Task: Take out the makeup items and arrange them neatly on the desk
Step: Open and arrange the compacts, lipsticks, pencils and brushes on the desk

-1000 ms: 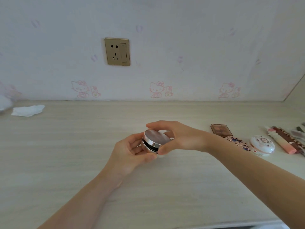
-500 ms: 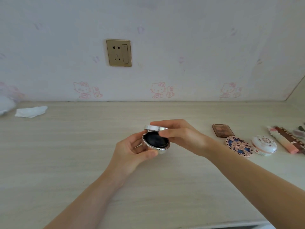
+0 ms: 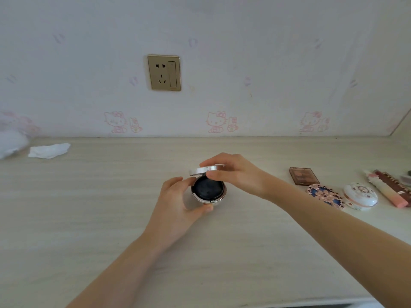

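Note:
A round silver cushion compact (image 3: 208, 190) is held over the middle of the desk, its lid raised and a black puff showing inside. My left hand (image 3: 178, 203) grips the base from the left and below. My right hand (image 3: 233, 172) pinches the silver lid (image 3: 204, 170) at its edge and holds it up. At the right lie a brown eyeshadow palette (image 3: 303, 175), a blue patterned round compact (image 3: 325, 195), a white floral round compact (image 3: 360, 196) and a pink tube (image 3: 388, 192) beside a dark red stick (image 3: 392, 181).
The pale wooden desk (image 3: 89, 207) runs up to a wall with a gold socket (image 3: 164, 72). A crumpled white tissue (image 3: 47, 150) lies at the far left, beside a blurred white thing (image 3: 10, 143). The desk's front edge is at the bottom.
The compact was closed a second ago. My right hand has lifted its lid, so the black puff inside now shows; both hands stayed over the middle of the desk.

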